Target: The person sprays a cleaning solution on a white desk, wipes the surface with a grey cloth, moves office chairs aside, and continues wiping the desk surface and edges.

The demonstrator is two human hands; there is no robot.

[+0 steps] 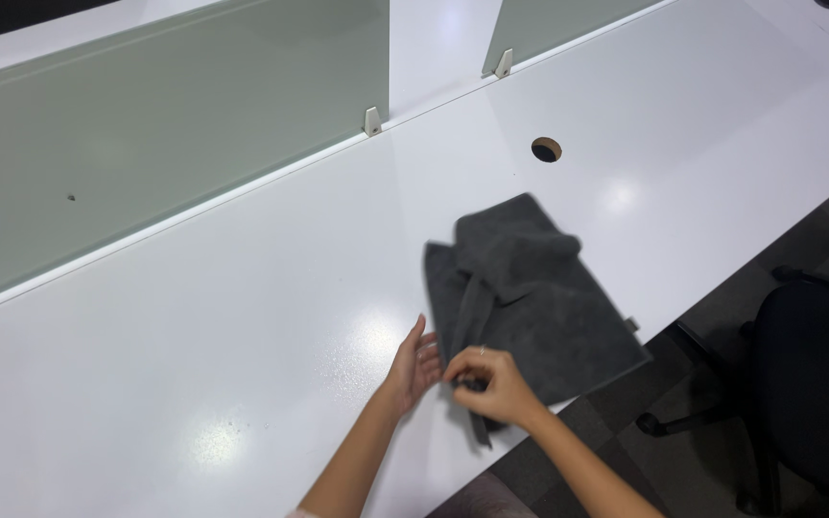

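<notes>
Dark grey cloth (530,297), fuzzy, rumpled w/ top part folded over, lies on white desk (242,317) near front edge, one corner hanging off. R hand (486,382) pinches cloth's near corner btwn thumb & fingers; L hand (416,364) open, fingers spread, just beside cloth edge.

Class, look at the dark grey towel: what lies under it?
Under the grey towel lies the white desk, and its near right corner overhangs the desk edge above the floor. Whether anything else lies beneath cannot be seen, as the cloth covers it.
</notes>
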